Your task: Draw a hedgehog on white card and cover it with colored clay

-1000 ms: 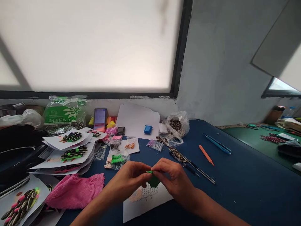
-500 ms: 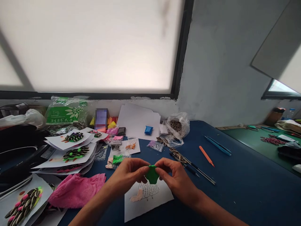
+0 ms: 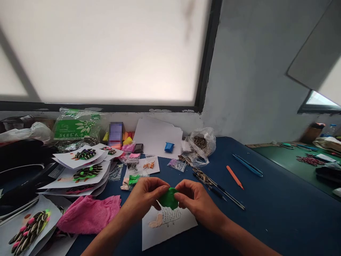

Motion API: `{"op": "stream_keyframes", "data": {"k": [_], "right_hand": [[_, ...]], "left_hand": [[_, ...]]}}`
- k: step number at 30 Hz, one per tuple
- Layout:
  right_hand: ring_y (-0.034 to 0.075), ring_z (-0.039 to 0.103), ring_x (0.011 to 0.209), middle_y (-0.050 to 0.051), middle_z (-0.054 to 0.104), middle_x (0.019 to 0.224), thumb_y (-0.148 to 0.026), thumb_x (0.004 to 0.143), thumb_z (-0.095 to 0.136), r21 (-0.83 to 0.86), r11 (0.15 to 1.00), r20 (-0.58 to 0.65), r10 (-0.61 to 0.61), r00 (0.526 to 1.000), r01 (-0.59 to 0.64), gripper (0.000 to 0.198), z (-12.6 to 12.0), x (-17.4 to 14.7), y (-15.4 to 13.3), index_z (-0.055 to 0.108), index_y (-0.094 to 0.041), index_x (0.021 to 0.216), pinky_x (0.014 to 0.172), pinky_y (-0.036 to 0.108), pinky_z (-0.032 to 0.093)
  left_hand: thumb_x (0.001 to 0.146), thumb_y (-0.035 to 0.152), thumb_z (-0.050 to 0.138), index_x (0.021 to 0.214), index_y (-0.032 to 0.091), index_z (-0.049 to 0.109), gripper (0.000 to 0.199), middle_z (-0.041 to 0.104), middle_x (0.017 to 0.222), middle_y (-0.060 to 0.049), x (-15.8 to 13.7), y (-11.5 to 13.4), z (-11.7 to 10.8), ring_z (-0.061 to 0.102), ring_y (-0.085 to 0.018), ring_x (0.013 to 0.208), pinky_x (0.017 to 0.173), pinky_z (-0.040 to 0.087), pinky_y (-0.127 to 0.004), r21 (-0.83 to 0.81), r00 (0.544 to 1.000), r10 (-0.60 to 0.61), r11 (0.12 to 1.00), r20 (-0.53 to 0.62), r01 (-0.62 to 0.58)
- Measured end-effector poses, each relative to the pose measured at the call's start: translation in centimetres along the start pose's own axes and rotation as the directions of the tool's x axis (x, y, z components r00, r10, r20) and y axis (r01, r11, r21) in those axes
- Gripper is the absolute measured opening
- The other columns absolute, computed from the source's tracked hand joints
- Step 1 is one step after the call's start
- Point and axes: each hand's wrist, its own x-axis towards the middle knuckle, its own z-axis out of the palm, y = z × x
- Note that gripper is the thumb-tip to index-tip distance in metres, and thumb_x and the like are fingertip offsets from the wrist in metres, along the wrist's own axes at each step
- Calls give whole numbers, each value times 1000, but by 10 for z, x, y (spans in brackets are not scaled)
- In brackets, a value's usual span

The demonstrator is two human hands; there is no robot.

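A flattened piece of green modelling clay (image 3: 169, 199) is held up between my two hands. My left hand (image 3: 145, 199) pinches its left edge between thumb and fingers. On the opposite edge, my right hand (image 3: 197, 201) grips it the same way. Below the clay lies a white sheet (image 3: 157, 238) with a drawn, scribble-filled outline; a pale pink clay shape (image 3: 156, 222) is stuck at the outline's left end. My hands and the clay cover the sheet's upper part.
Stacked cards with sunflower-seed pictures (image 3: 87, 172) and a pink cloth (image 3: 90, 215) lie left. Behind are small clay packets (image 3: 169, 147) and a bag of seeds (image 3: 201, 142). Tweezers (image 3: 226, 195), an orange pen (image 3: 234, 177) and blue tweezers (image 3: 247, 165) lie right.
The green clay looks wider and rounder than before, and my fingers have shifted slightly along its edges. Both hands still hold it above the sheet. The view has moved slightly.
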Motion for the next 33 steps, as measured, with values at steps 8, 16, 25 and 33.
{"op": "stream_keyframes", "data": {"k": [8, 16, 25, 33], "right_hand": [[13, 54, 65, 1, 60, 72, -38, 85, 64, -25, 998, -28, -49, 998, 49, 23, 0, 0, -1, 63, -15, 85, 61, 25, 44], [14, 56, 67, 3, 63, 73, -29, 85, 61, -248, 969, 37, 17, 999, -7, 15, -3, 3, 5, 65, -16, 78, 60, 24, 44], [13, 52, 67, 3, 61, 74, -26, 84, 55, -296, 954, 112, 80, 991, -43, 16, 1, 5, 7, 62, -14, 77, 60, 22, 40], [14, 55, 68, 3, 63, 74, -24, 85, 53, -432, 901, 72, 68, 995, -31, 16, 6, 6, 10, 63, -15, 78, 60, 22, 39]], "left_hand": [[67, 65, 65, 75, 14, 68, 52, 65, 60, -2, 0, 1, 0, 65, -18, 58, 53, 51, -27, 91, 991, -88, 993, 97, 79], [77, 37, 54, 82, 16, 71, 27, 69, 74, -4, 6, -16, -21, 62, -19, 66, 57, 44, -26, 461, 999, 32, 887, 0, -29], [75, 28, 49, 86, 16, 72, 28, 72, 82, -6, 10, -30, -29, 64, -23, 78, 65, 45, -29, 563, 998, 35, 824, 60, -63], [77, 22, 45, 87, 17, 72, 29, 74, 90, -7, 10, -30, -29, 67, -23, 87, 76, 48, -30, 609, 994, 50, 787, 95, -98]]}}
